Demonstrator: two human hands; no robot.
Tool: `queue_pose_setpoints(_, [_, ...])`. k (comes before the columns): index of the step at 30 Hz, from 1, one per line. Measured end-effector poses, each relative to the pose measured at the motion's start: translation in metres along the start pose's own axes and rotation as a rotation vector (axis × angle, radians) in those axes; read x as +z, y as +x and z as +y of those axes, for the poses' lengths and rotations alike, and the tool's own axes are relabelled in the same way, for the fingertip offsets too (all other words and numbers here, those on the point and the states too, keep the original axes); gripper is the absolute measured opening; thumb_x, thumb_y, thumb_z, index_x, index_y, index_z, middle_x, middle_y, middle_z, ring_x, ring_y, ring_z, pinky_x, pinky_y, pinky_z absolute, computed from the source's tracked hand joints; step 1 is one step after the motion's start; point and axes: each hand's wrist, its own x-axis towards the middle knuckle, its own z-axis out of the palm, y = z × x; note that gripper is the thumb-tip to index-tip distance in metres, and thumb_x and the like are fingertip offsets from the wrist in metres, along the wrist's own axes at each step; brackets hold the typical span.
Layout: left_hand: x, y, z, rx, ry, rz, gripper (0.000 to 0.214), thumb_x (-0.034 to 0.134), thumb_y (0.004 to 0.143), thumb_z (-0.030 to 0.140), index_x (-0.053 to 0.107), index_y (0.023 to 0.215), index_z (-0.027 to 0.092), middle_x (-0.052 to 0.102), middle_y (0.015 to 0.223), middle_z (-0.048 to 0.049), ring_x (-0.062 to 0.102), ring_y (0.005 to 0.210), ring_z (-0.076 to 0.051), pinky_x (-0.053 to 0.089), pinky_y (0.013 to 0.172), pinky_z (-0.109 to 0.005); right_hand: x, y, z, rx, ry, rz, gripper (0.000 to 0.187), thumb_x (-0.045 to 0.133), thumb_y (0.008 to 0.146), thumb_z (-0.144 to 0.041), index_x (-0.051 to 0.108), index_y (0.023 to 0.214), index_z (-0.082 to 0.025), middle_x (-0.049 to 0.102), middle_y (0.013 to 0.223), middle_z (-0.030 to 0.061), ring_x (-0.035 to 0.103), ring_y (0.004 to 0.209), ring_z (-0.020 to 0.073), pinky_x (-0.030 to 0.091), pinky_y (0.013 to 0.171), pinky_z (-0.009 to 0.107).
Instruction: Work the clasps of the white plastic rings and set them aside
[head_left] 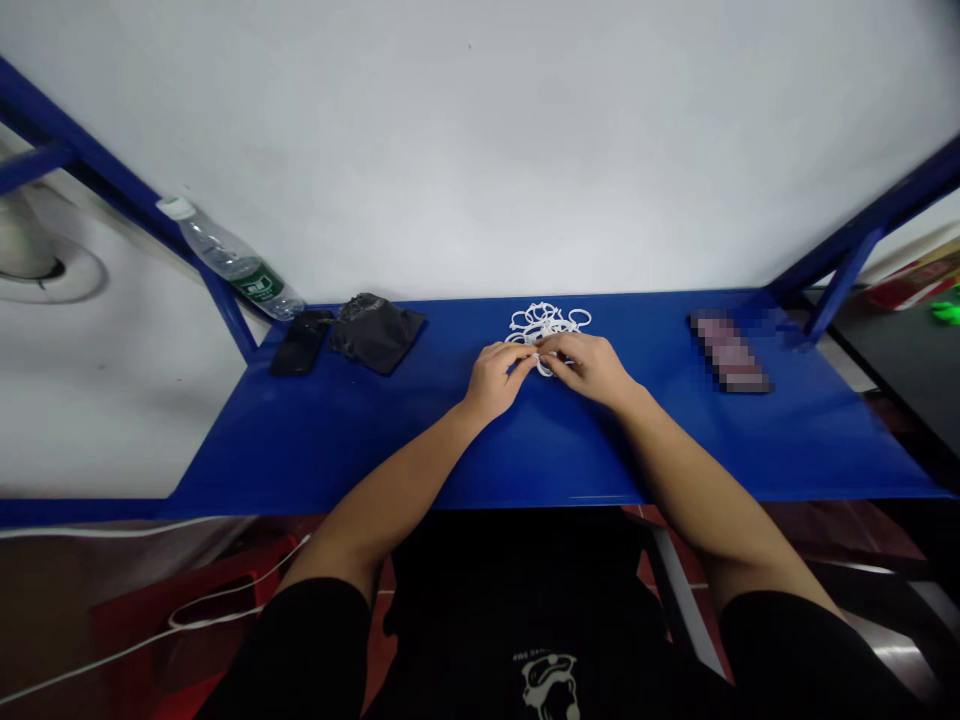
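A small heap of white rings (547,320) lies on the blue shelf-like table (337,440), near the white wall. My left hand (495,380) and my right hand (589,365) meet just in front of the heap. Both hands have their fingers pinched together on one white ring (541,364) between them. The fingertips hide most of that ring.
At the back left lie a black phone (300,342) and a crumpled black bag (375,332), with a clear plastic bottle (232,260) leaning against the blue frame post. A blurred flat object (729,352) sits at the right. A red stool (187,610) and a white cable are below.
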Motion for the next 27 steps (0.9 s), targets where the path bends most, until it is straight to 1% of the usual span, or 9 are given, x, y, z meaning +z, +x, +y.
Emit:
queue_pose_setpoints(2, [-0.002,0.001,0.000,0.005,0.012,0.027,0.019,0.068,0.109,0.038,0.082,0.110,0.025,0.084,0.110,-0.0081,0.080,0.106,-0.024,0.062,0.101,-0.047,-0.002,0.001,-0.003,-0.031,0.040,0.034,0.026,0.057,0.109,-0.040,0.079,0.113,-0.028,0.082,0.127,0.0083,0.077,0.119,0.0267,0.063,0.100,0.044])
queue_pose_setpoints(4, [-0.004,0.002,0.000,0.022,0.029,0.047,0.019,0.068,0.109,0.038,0.082,0.107,0.026,0.084,0.107,-0.0076,0.080,0.103,-0.024,0.062,0.099,-0.047,-0.002,0.002,-0.006,-0.040,0.076,0.053,0.026,0.059,0.108,-0.043,0.079,0.113,-0.028,0.080,0.130,0.0089,0.076,0.122,0.0272,0.063,0.102,0.046])
queue_pose_setpoints(7, [-0.008,0.002,0.003,0.072,0.052,0.065,0.019,0.068,0.108,0.036,0.081,0.102,0.025,0.085,0.102,-0.0064,0.080,0.097,-0.023,0.061,0.095,-0.045,0.000,0.004,-0.009,-0.048,0.140,0.069,0.026,0.060,0.108,-0.046,0.079,0.109,-0.028,0.081,0.124,0.0082,0.077,0.117,0.0259,0.063,0.101,0.046])
queue_pose_setpoints(10, [-0.011,0.004,0.006,0.132,0.054,0.088,0.019,0.066,0.107,0.034,0.079,0.096,0.025,0.084,0.096,-0.0044,0.079,0.091,-0.021,0.059,0.092,-0.043,0.004,0.005,-0.010,-0.054,0.198,0.066,0.024,0.061,0.108,-0.045,0.078,0.107,-0.028,0.083,0.117,0.0066,0.078,0.109,0.0236,0.064,0.093,0.042])
queue_pose_setpoints(14, [-0.015,0.008,0.004,0.141,0.055,0.069,0.017,0.067,0.103,0.029,0.077,0.090,0.024,0.081,0.084,-0.0023,0.076,0.081,-0.019,0.058,0.087,-0.040,0.002,0.004,-0.001,0.012,0.136,0.058,0.026,0.061,0.107,-0.046,0.079,0.110,-0.028,0.083,0.115,0.0072,0.077,0.100,0.0236,0.062,0.084,0.040])
queue_pose_setpoints(17, [-0.017,0.009,-0.002,0.140,0.021,-0.031,0.016,0.065,0.098,0.024,0.073,0.083,0.024,0.076,0.078,-0.0012,0.072,0.075,-0.018,0.057,0.082,-0.037,-0.006,0.003,0.016,0.139,-0.019,0.091,0.030,0.058,0.106,-0.045,0.081,0.112,-0.026,0.082,0.111,0.0099,0.075,0.099,0.0275,0.060,0.088,0.045])
queue_pose_setpoints(20, [-0.017,0.006,-0.004,0.186,-0.055,-0.202,0.012,0.064,0.093,0.020,0.072,0.085,0.023,0.076,0.079,-0.0011,0.071,0.075,-0.017,0.056,0.081,-0.035,-0.013,0.002,0.031,0.210,-0.112,0.073,0.031,0.058,0.104,-0.042,0.082,0.112,-0.025,0.081,0.108,0.0111,0.074,0.097,0.0293,0.059,0.088,0.047])
queue_pose_setpoints(24, [-0.015,0.003,0.000,0.234,-0.056,-0.484,0.014,0.061,0.086,0.012,0.070,0.080,0.022,0.075,0.080,-0.0012,0.068,0.077,-0.018,0.055,0.081,-0.034,-0.012,0.001,0.032,0.191,-0.132,-0.021,0.029,0.059,0.103,-0.040,0.081,0.112,-0.024,0.081,0.107,0.0099,0.074,0.096,0.0269,0.057,0.086,0.042])
queue_pose_setpoints(27, [-0.017,0.005,0.003,0.239,-0.037,-0.605,0.017,0.059,0.085,0.009,0.066,0.073,0.020,0.075,0.088,-0.0031,0.067,0.083,-0.018,0.053,0.084,-0.033,-0.007,0.001,0.026,0.174,-0.167,-0.103,0.030,0.061,0.103,-0.041,0.079,0.117,-0.022,0.081,0.114,0.0118,0.074,0.104,0.0289,0.056,0.087,0.041])
